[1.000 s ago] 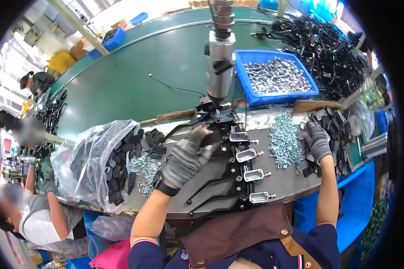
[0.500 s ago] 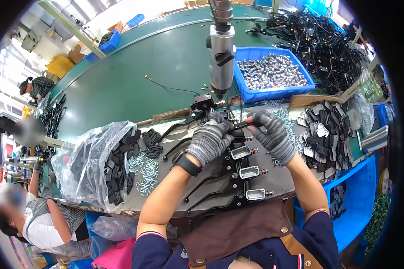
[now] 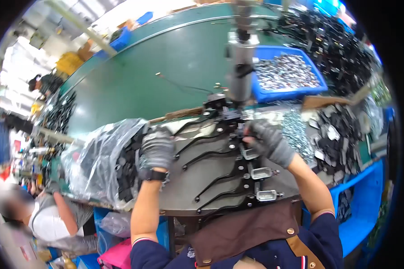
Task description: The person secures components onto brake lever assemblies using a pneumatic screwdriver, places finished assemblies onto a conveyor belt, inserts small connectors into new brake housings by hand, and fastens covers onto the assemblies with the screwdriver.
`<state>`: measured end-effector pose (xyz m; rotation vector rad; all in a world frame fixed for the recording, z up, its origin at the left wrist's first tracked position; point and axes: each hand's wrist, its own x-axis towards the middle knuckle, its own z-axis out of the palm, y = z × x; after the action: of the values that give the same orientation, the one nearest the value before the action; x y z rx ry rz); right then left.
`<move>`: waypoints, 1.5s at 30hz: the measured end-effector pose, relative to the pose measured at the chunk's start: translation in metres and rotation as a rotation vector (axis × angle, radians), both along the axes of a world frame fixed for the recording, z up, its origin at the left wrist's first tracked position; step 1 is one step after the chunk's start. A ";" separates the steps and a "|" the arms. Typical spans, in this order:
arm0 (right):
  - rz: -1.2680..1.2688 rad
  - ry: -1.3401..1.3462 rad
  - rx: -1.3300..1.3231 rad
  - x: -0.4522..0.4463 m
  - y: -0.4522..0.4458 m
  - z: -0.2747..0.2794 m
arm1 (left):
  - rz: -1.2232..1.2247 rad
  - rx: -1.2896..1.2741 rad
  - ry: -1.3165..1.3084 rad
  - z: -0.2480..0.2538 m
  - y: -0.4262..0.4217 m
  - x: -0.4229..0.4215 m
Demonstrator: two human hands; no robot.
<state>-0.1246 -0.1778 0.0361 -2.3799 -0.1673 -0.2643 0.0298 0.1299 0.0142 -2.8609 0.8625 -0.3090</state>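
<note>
A row of black brake levers [image 3: 213,156] with open-topped metal reservoirs [image 3: 261,173] lies before me on the bench. My right hand [image 3: 272,143], in a grey striped glove, is at the upper end of this row with its fingers curled together. Whatever they hold is hidden. To the left, my left hand [image 3: 157,148] is over the edge of a pile of black rubber parts [image 3: 128,168]; blur and the glove's back hide its fingers. A power screwdriver [image 3: 241,74] hangs above the top lever assembly [image 3: 217,102].
A blue bin [image 3: 292,95] of small metal fittings stands behind the right hand. Loose screws [image 3: 296,134] and black and silver covers [image 3: 339,134] lie to the right. A clear plastic bag [image 3: 92,152] is at left. Another person [image 3: 54,215] sits farther left.
My left hand has gone from the lever assemblies leftward to the black rubber parts. My right hand stays by the upper reservoirs, its fingers more curled. The whole view has shifted slightly.
</note>
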 end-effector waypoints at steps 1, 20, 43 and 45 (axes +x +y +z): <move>-0.045 0.013 -0.015 0.000 0.000 -0.001 | -0.034 -0.011 -0.007 -0.001 0.004 0.000; -0.608 0.023 -0.981 -0.083 -0.201 -0.057 | -0.764 -0.593 0.176 0.036 -0.117 -0.106; -0.129 0.221 0.745 -0.044 -0.046 0.019 | -0.763 -0.680 0.362 0.024 -0.126 -0.112; 0.009 0.315 0.774 -0.038 -0.036 0.018 | -0.720 -0.689 0.351 0.023 -0.122 -0.116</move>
<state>-0.1627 -0.2140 0.0543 -1.6197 0.0687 0.0551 -0.0867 0.0081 0.0370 -3.0970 2.2408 -0.1919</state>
